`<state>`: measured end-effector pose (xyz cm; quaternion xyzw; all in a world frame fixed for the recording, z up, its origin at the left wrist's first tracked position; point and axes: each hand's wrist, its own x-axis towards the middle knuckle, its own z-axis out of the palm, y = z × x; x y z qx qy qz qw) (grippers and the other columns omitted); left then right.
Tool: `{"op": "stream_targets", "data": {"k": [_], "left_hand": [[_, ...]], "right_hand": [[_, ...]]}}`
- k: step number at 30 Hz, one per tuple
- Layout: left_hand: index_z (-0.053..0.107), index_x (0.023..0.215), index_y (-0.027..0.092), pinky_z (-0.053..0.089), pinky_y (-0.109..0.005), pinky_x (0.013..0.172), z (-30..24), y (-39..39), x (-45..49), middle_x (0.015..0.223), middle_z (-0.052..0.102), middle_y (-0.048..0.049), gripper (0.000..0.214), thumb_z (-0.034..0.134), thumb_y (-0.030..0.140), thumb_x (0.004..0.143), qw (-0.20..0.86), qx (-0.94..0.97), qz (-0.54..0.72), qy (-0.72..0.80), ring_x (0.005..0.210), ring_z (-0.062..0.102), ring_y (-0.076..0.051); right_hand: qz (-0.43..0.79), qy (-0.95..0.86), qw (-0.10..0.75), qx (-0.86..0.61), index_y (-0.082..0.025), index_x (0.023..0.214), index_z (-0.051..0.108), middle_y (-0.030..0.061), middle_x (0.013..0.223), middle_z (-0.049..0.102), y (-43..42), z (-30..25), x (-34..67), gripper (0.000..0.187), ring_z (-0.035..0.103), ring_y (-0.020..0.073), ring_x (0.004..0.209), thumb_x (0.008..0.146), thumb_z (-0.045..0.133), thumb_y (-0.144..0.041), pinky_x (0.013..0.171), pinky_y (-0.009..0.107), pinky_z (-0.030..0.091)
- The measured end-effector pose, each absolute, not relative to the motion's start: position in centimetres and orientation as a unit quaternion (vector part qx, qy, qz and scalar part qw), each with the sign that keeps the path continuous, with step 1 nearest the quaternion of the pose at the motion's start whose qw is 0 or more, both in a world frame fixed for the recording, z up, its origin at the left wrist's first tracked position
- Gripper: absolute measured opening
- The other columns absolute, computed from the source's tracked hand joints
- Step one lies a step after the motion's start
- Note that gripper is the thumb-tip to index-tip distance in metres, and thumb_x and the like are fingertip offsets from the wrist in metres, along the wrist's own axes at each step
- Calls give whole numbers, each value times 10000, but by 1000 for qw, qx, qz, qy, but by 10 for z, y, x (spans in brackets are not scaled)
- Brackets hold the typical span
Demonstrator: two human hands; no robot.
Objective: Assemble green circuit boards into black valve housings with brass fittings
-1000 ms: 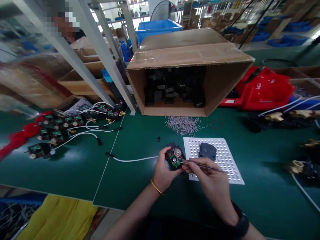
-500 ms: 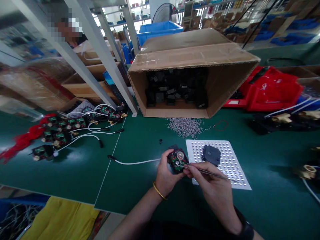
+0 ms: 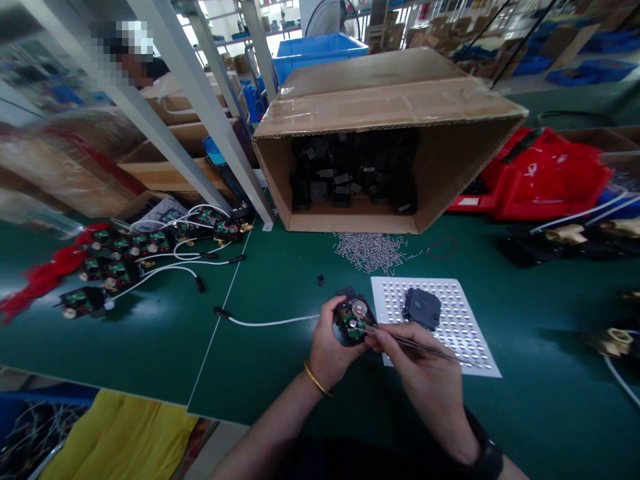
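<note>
Tweezers of thin, shiny metal [image 3: 419,345] are pinched in the right hand [image 3: 430,377], their long body slanting, tips pointing left into a small, boxy, black plastic case [image 3: 354,320]. The left hand [image 3: 331,348] grips that case over the smooth green table [image 3: 270,373], open face up. Inside I see a green board [image 3: 343,312] and round silver parts [image 3: 359,308]. A thin white cable [image 3: 275,323] stretches left from behind the left hand.

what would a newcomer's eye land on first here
Probably the large cardboard box at the back of the green bench, open-fronted, with dark parts inside. Next, front and centre, the left hand grips an open circuit-board unit while the right hand holds tweezers to it. Bright red plastic right of the box stands out.
</note>
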<state>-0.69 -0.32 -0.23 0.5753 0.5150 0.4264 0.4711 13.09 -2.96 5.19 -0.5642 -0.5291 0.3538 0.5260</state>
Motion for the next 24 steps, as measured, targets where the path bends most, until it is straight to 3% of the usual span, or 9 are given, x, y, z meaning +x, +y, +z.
{"op": "stream_targets", "data": {"k": [6, 24], "left_hand": [[380, 1186, 196, 455, -389, 907, -6, -4, -8, 1139, 554, -98, 744, 796, 329, 583, 482, 558, 438, 514, 1023, 573, -241], [381, 1164, 170, 471, -398, 885, -5, -3, -6, 1104, 569, -115, 754, 806, 310, 558, 494, 536, 448, 518, 992, 589, -242]], "right_hand": [[317, -576, 520, -545, -207, 812, 668, 2, 722, 678, -29, 55, 128, 54, 646, 132, 630, 792, 627, -176, 567, 212, 533], [372, -597, 465, -537, -197, 785, 659, 9, 702, 664, -14, 63, 133, 78, 640, 132, 634, 815, 588, -210, 562, 195, 530]]}}
